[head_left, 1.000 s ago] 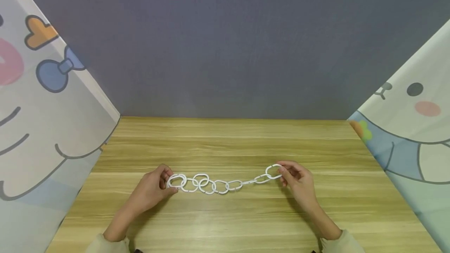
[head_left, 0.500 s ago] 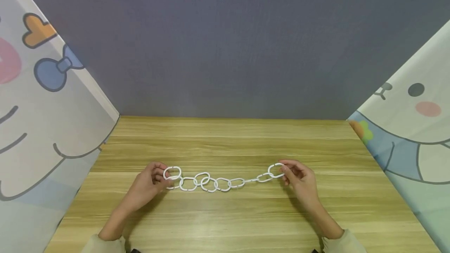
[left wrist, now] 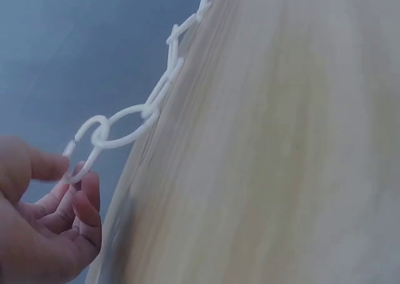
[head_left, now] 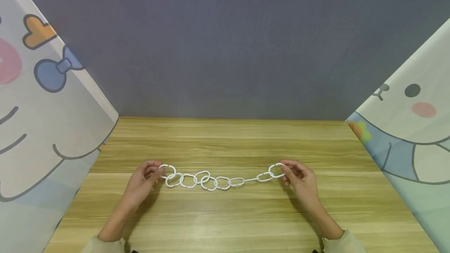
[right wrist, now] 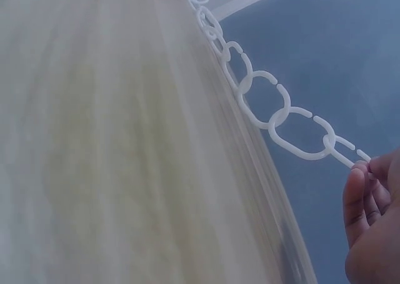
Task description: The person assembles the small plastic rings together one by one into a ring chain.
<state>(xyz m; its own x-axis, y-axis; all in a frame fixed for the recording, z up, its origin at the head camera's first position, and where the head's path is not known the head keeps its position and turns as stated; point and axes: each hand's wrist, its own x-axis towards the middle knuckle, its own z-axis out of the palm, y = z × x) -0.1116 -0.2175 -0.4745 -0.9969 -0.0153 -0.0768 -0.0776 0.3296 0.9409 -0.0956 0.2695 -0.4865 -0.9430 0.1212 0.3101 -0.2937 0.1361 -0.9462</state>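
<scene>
A chain of several white plastic links [head_left: 251,179] stretches between both hands over the wooden table. My left hand [head_left: 138,186] pinches its left end link [head_left: 167,165] between thumb and fingers. At the other end, my right hand [head_left: 303,182] pinches the last link [head_left: 270,169] the same way. The middle links sag slightly; whether they touch the tabletop, I cannot tell. In the left wrist view the left hand [left wrist: 50,228] grips the end link, and the links climb away from it. Small gaps show in some links [right wrist: 297,151] in the right wrist view.
The wood-grain table [head_left: 225,221] spreads around the hands. A dark grey panel [head_left: 225,50] rises behind its back edge. Cartoon-printed cloths hang at the left [head_left: 35,128] and right [head_left: 422,136] sides.
My left hand has moved left and now pinches the end link; the two overlapping links there have spread apart, lengthening the chain. My right hand has shifted only slightly, still holding its link.
</scene>
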